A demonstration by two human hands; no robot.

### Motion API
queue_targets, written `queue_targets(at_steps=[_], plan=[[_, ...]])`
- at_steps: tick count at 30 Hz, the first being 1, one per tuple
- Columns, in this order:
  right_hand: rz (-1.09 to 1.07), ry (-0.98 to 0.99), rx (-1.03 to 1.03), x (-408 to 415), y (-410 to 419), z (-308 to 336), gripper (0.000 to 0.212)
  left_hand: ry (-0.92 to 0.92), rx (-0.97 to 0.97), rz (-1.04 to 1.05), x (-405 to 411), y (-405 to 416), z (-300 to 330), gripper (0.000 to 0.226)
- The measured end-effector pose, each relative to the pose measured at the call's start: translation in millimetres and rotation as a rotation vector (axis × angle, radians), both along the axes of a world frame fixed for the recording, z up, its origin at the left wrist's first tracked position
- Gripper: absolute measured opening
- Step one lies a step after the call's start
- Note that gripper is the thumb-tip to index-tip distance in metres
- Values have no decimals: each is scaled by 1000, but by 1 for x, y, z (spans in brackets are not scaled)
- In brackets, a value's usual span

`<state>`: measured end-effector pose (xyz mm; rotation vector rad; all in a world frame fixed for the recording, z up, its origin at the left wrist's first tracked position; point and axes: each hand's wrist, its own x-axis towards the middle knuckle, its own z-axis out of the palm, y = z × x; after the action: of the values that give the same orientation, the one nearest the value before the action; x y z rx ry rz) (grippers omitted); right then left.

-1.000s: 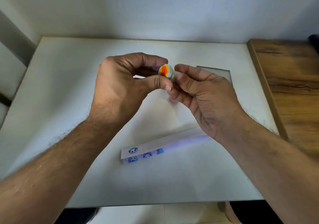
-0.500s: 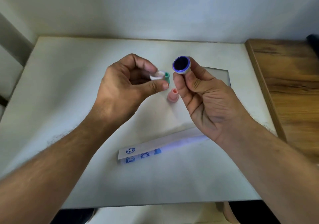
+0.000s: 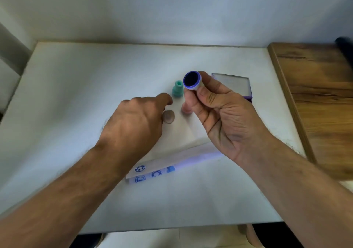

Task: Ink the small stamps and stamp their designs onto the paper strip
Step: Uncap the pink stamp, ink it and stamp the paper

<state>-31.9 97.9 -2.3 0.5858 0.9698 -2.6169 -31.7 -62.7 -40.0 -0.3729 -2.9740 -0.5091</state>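
My right hand point(image 3: 219, 113) holds a small round stamp point(image 3: 192, 80) between thumb and fingers, its dark blue inked face turned up toward me. My left hand point(image 3: 133, 121) hovers low over the table with its fingers spread downward. A small translucent round cap point(image 3: 169, 116) lies on the table right at the left thumb tip. A green stamp point(image 3: 177, 89) stands upright just beyond the left fingers. A pink stamp point(image 3: 185, 109) stands beside it, partly hidden by my right thumb. The paper strip point(image 3: 172, 163) lies in front, with blue round prints at its left end.
A clear shallow box with a purple base point(image 3: 232, 85) sits behind my right hand on the white table point(image 3: 76, 94). A wooden surface point(image 3: 315, 94) adjoins the table on the right. A wall closes off the far side.
My hands pulled the cap off the stamp and moved apart. The left hand dropped to the table, where the cap now lies. The right hand keeps the blue stamp face up.
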Motion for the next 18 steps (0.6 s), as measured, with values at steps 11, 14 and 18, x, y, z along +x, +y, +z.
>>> queue_targets(at_steps=[11, 14, 18], plan=[[-14, -23, 8, 2, 1, -4, 28, -240, 79, 72, -1, -4, 11, 49], [-22, -27, -13, 1, 2, -3, 24, -307, 151, 104, -1, -8, 15, 50], [24, -25, -53, 5, 4, -3, 33, -156, 315, 138, 2, 3, 19, 30]])
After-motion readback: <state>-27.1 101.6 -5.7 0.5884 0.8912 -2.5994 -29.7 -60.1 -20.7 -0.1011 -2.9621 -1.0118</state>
